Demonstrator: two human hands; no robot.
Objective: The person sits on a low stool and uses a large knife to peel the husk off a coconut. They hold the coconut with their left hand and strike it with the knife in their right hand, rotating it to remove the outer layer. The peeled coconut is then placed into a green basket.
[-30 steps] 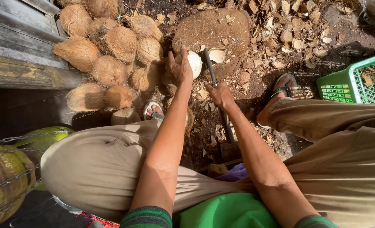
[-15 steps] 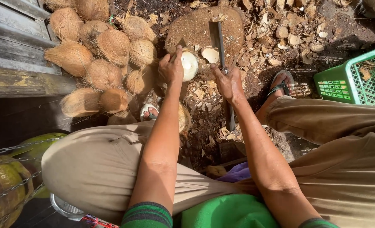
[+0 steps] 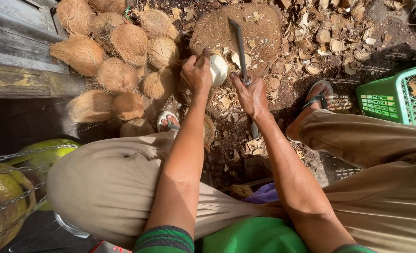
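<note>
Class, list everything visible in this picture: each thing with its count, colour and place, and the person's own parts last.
Peeled coconut: one, whitish, held against the stump.
Knife: one, dark blade, over the stump.
Stump: one, brown, top centre.
Husked coconuts: about ten, brown, piled upper left.
Green coconuts: two or three, lower left, behind a chain.
Crate: one, green, right edge.
Husk chips: many, tan, on the ground.
Sandals: two, on the feet.
Left hand: grip on the coconut.
Right hand: grip on the knife.
</note>
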